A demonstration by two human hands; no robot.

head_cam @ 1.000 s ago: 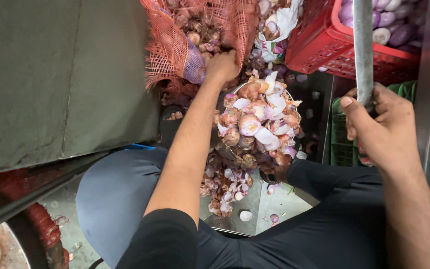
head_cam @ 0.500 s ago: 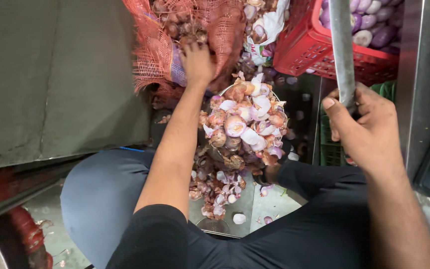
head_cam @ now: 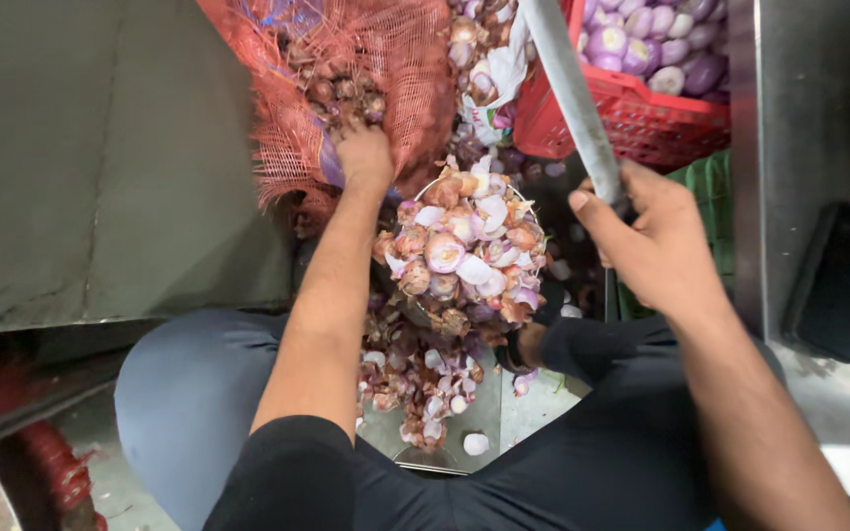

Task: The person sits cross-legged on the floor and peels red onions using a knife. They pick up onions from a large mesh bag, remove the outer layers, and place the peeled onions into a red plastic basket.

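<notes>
Reaching up into the red mesh sack (head_cam: pixel 366 88), the left hand (head_cam: pixel 364 157) has its fingers buried among the small unpeeled onions (head_cam: pixel 341 98) inside; whether they have closed on one I cannot tell, since the netting and bulbs hide the fingertips. That sack hangs open at the top of the view, slumped against a grey wall (head_cam: pixel 100 157), its mouth low enough for an arm to go straight in. Just below the wrist sits a heaped bowl of onion skins and trimmed ends (head_cam: pixel 464 256), likely parked between the knees to catch waste, and plenty has spilled to the floor (head_cam: pixel 415 393). Over on the other side, the right hand (head_cam: pixel 656 241) is wrapped firmly round a grey metal bar (head_cam: pixel 573 98), fingers curled tight, apparently bracing the body. Behind it, a red plastic crate (head_cam: pixel 632 118) holds peeled purple onions (head_cam: pixel 651 44), kept well apart from the scraps.
</notes>
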